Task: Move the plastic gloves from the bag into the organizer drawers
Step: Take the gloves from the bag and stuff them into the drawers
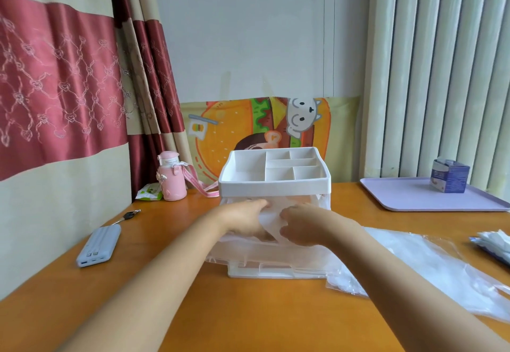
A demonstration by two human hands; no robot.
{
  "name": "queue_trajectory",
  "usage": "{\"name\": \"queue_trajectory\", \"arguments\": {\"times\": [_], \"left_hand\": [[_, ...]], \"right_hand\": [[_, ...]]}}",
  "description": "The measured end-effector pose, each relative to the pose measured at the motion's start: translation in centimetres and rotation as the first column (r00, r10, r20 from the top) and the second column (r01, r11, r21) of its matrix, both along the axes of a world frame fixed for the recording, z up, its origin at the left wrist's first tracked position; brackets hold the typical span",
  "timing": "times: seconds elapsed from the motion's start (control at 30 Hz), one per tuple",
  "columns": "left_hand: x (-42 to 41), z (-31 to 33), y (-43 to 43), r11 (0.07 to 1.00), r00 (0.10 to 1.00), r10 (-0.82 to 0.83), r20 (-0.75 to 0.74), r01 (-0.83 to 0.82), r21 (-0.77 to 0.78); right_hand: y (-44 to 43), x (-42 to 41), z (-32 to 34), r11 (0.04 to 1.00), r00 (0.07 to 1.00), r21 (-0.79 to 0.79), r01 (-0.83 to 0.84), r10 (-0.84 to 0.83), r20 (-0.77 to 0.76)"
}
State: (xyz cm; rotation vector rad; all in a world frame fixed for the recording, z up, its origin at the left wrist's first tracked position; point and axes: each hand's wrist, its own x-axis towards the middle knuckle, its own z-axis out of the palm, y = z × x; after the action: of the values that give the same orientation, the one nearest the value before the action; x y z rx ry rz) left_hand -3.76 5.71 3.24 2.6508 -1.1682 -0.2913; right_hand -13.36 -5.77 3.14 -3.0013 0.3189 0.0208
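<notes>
A white organizer (274, 184) with a divided top tray stands mid-table. Its translucent drawer (276, 264) is pulled out toward me. My left hand (245, 220) and my right hand (299, 223) reach over the open drawer, side by side, and both hold thin translucent plastic gloves (271, 224) bunched between them. Their fingertips are partly hidden in the plastic. A clear plastic bag (430, 266) lies flat on the table to the right of the drawer. At the right edge lies a small pile of folded white gloves (494, 242).
A lilac tray (408, 197) with a small blue box (449, 176) sits at the back right. A pink bottle (171, 177), a green wipes pack (149, 193), keys (129, 216) and a grey power bank (99, 245) lie at the left by the wall.
</notes>
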Motion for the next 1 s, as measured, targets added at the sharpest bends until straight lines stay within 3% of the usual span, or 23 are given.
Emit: {"name": "queue_trajectory", "arguments": {"times": [0.2, 0.57, 0.73, 1.0], "left_hand": [[0.1, -0.1, -0.6, 0.993, 0.998, 0.009, 0.056, -0.016, 0.117], [-1.4, 3.3, 1.5, 0.956, 0.977, -0.052, 0.208, -0.012, 0.293], [-1.1, 3.3, 0.6, 0.894, 0.98, -0.101, 0.17, 0.014, 0.448], [0.5, 2.8, 0.0, 0.883, 0.994, -0.1, 0.047, 0.067, 0.465]], "right_hand": [[0.3, 0.2, 0.9, 1.0, 0.989, 0.022, 0.008, -0.005, -0.145], [0.3, 2.0, 1.9, 0.97, 0.956, -0.244, 0.012, -0.083, -0.283], [-0.4, 2.2, 2.1, 0.962, 0.951, -0.273, -0.008, -0.078, -0.3], [-1.2, 1.9, 2.3, 0.943, 0.955, -0.323, -0.083, -0.017, -0.295]]}}
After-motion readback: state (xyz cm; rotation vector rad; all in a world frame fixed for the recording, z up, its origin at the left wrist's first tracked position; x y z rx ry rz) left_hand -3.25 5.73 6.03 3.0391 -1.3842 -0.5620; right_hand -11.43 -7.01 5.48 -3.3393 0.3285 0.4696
